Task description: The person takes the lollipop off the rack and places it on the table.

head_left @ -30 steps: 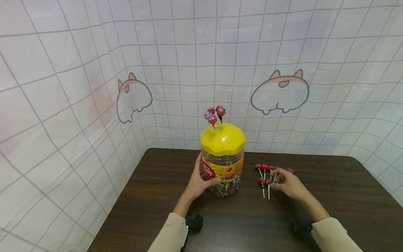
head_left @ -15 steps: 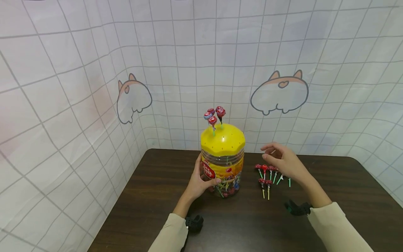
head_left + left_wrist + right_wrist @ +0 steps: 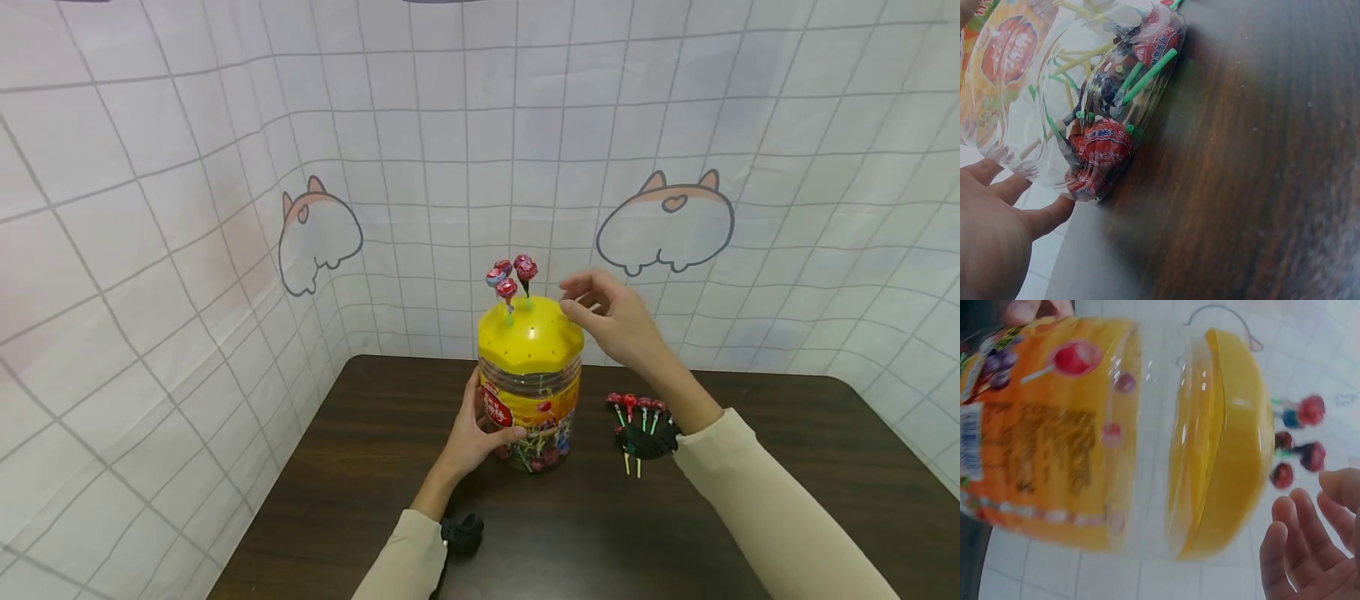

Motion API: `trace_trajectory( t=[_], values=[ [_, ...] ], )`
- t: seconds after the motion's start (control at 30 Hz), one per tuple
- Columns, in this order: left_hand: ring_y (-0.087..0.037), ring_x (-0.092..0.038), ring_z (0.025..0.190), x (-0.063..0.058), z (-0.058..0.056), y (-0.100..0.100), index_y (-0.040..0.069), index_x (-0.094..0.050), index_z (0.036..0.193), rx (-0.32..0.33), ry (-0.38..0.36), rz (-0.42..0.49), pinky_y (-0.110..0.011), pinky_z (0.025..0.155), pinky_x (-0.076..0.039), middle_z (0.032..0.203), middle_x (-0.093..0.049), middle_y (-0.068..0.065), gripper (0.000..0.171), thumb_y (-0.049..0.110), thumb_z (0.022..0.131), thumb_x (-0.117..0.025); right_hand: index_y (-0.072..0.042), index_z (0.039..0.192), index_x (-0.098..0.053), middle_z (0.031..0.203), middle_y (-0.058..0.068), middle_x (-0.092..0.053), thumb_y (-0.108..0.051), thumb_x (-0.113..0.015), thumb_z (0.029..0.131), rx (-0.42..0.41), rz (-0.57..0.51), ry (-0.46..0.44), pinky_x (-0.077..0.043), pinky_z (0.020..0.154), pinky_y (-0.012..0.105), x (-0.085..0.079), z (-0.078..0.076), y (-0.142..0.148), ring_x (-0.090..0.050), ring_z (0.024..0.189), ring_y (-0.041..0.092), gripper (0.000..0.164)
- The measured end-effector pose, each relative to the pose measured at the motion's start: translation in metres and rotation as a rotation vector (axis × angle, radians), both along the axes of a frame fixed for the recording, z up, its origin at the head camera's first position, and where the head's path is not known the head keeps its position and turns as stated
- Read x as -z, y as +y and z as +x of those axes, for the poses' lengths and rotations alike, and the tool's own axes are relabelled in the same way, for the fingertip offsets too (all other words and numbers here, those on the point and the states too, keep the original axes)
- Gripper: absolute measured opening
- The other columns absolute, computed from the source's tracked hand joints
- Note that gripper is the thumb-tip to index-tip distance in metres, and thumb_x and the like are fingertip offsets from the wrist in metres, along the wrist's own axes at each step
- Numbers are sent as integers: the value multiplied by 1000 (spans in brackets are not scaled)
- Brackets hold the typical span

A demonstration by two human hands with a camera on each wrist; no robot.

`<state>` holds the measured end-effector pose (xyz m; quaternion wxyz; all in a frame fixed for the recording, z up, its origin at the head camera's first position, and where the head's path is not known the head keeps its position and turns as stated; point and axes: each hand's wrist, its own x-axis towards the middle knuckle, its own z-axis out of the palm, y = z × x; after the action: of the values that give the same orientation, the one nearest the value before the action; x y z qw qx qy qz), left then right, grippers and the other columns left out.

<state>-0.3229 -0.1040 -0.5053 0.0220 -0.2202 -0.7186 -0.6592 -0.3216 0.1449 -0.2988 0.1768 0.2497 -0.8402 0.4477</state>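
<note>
My left hand (image 3: pixel 471 437) grips a clear plastic candy jar (image 3: pixel 528 400) from its left side, thumb across the front. The jar stands upright on the table, and lollipops show through its wall. Its yellow lid (image 3: pixel 536 337) is domed and dotted with small holes. Several wrapped lollipops (image 3: pixel 507 288) stick up from the lid's left part. Beside the lid's right edge is my right hand (image 3: pixel 611 312), fingers loosely bent, with nothing visible between them. In the right wrist view, its fingers (image 3: pixel 1300 534) are spread apart below the lollipop heads.
Several lollipops (image 3: pixel 630 402) lie in two rows on the dark wooden table (image 3: pixel 360 467), right of the jar. The black wrist device (image 3: pixel 648 442) on the right arm hides part of them. A white grid-patterned cloth (image 3: pixel 427 167) hangs behind and to the left.
My right hand has lifted from the lollipops on the table and moved left and up to the lid. The left hand and jar have stayed in place.
</note>
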Motion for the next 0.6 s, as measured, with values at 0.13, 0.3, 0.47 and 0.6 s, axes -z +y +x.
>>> trace_trajectory(
  t=[0.13, 0.3, 0.47, 0.6],
  values=[
    [-24, -47, 140, 0, 1, 0, 51, -6, 160, 7, -11, 7, -60, 114, -41, 154, -42, 0, 109, 44, 84, -84, -8, 133, -60, 114, 13, -71, -24, -65, 101, -27, -17, -2, -55, 76, 28, -5, -10, -18, -67, 92, 25, 36],
    [-23, -48, 138, 2, 2, 0, 52, -7, 159, 4, -31, 15, -58, 113, -43, 154, -42, 2, 109, 42, 84, -85, -8, 139, -55, 116, 14, -72, -20, -66, 100, -32, -29, -27, -56, 78, 32, -7, -18, -34, -68, 91, 26, 42],
    [-23, -48, 138, 2, 0, 0, 51, -7, 159, -4, -18, 18, -59, 114, -42, 153, -43, 1, 108, 42, 84, -85, -9, 138, -55, 116, 14, -72, -16, -67, 99, -22, -23, -24, -55, 79, 34, -12, -19, -43, -68, 91, 27, 42],
    [-24, -48, 137, 1, -1, 0, 51, -7, 159, -3, -8, 16, -58, 112, -44, 154, -42, 1, 108, 43, 84, -84, -8, 136, -56, 112, 14, -73, -13, -68, 98, -8, -14, 1, -54, 78, 34, -15, -20, -45, -68, 91, 27, 40]
  ],
)
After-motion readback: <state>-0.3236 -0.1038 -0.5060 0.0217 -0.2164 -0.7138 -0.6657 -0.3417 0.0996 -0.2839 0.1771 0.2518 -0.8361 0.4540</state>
